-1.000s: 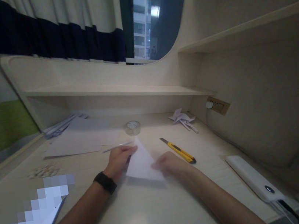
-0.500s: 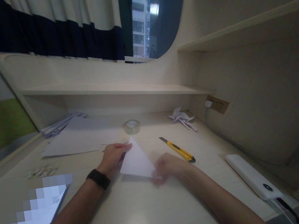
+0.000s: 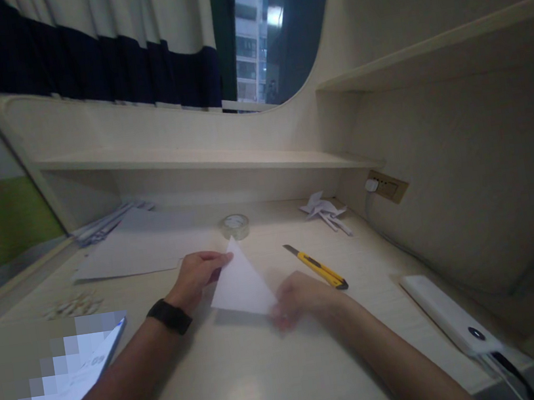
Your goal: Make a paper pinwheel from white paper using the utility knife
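Observation:
A white sheet of paper folded to a triangle (image 3: 242, 284) is held a little above the desk, its peak pointing away from me. My left hand (image 3: 202, 270), with a black watch on its wrist, pinches the paper's left edge near the peak between thumb and fingers. At the lower right corner is my right hand (image 3: 293, 299); its fingertips are smeared by motion, so I cannot tell whether they grip the corner or only touch it. Beyond the peak stands a roll of clear tape (image 3: 236, 227). A yellow utility knife (image 3: 319, 267) lies right of the paper, blade out.
White sheets (image 3: 129, 249) and rolled paper sticks (image 3: 111, 222) lie back left. Small pale pieces (image 3: 74, 305) are scattered at left. Paper pinwheels (image 3: 322, 209) rest back right. A white power strip (image 3: 446, 310) with cables lies at right. A low shelf (image 3: 192, 161) spans the back.
My left hand and the paper have shifted slightly left and up. The right hand stays at the lower right corner, its fingers blurred in both frames.

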A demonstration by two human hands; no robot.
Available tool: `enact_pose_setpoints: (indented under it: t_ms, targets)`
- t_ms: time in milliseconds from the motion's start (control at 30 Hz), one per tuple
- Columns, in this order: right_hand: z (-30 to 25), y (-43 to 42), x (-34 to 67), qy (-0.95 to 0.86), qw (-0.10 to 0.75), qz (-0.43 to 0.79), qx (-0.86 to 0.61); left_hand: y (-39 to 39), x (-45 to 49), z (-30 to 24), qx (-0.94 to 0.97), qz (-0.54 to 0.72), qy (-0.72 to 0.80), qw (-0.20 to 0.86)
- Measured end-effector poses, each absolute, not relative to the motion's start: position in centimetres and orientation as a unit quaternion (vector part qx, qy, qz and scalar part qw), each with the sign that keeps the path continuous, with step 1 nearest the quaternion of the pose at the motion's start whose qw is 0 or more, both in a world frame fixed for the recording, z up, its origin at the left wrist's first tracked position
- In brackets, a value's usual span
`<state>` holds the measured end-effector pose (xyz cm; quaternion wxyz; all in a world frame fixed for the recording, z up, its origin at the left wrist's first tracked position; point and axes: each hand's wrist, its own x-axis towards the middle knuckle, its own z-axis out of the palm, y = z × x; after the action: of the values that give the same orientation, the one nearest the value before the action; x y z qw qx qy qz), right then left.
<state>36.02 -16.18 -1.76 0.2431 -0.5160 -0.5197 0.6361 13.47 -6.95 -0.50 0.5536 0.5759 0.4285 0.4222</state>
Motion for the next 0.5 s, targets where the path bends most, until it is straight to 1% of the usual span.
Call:
enact_pose_setpoints:
  t_ms: [67, 200, 267, 333, 400, 467, 500]
  targets:
    - [-1.3, -16.4, 36.2, -0.523, 0.238, 0.635, -0.516, -6.8, 13.3, -0.1, 0.564, 0.432, 0.429, 0.557]
    - [-0.2, -16.6, 37.6, -0.543, 0.203, 0.628, -0.519, -6.1, 12.4, 0.8, 0.498, 0.503, 0.451, 0.544]
    - [0.2, -16.4, 38.5, -0.547, 0.218, 0.612, -0.528, -5.9, 12.0, 0.9, 0.480, 0.517, 0.449, 0.549]
    - [0.5, -16.1, 39.1, -0.547, 0.274, 0.581, -0.537, -5.9, 12.0, 0.8, 0.484, 0.513, 0.447, 0.550]
    - [0.3, -15.7, 39.0, -0.534, 0.352, 0.553, -0.534, -6.4, 12.6, 0.5, 0.506, 0.495, 0.445, 0.549]
    - [-0.3, -15.5, 38.0, -0.507, 0.416, 0.550, -0.517, -7.2, 13.5, 0.2, 0.542, 0.465, 0.432, 0.551]
    - [-0.7, -15.5, 37.3, -0.496, 0.434, 0.556, -0.507, -7.7, 14.0, 0.1, 0.560, 0.450, 0.423, 0.552]
